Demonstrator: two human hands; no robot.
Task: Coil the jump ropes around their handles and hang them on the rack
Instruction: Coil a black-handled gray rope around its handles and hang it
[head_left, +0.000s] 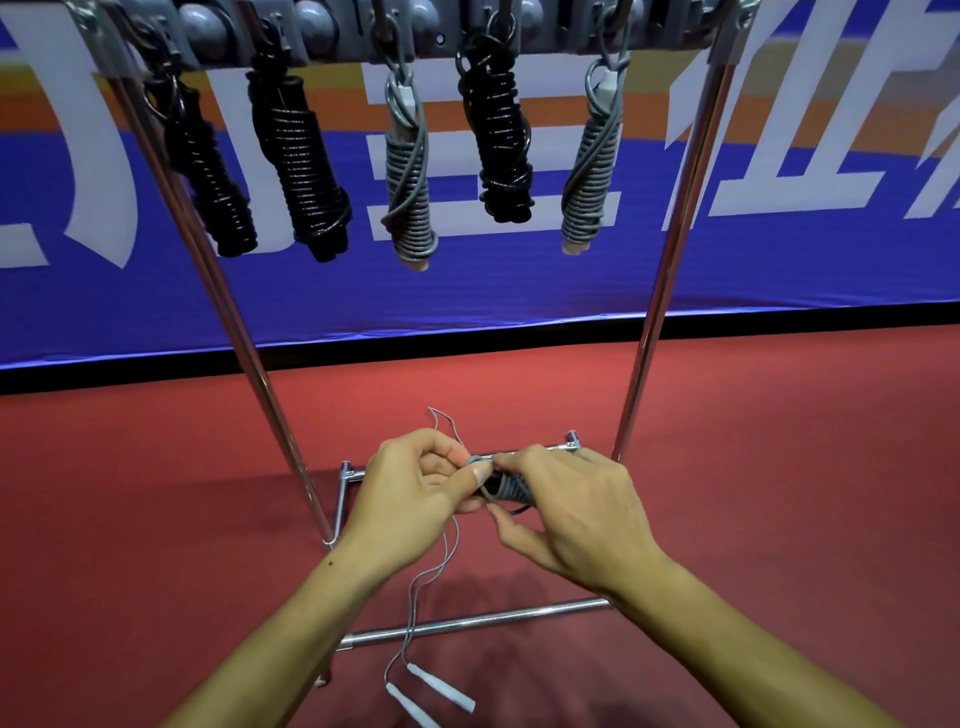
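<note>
Between my hands is a partly coiled jump rope bundle (506, 488), grey cord wound over dark handles. My left hand (415, 483) grips its left end, thumb and fingers pinching the cord. My right hand (566, 512) curls over the bundle's right side and holds it. Thin grey cord (449, 551) hangs from my hands down to two white handles (431, 688) lying on the floor. Whether that cord belongs to the held bundle I cannot tell. Several coiled ropes hang on the rack (670, 244) above, among them a black one (298, 166) and a grey one (410, 182).
The chrome rack's uprights stand left and right of my hands, with base bars (478, 621) on the red floor (779, 441). A blue banner wall (519, 291) runs behind the rack.
</note>
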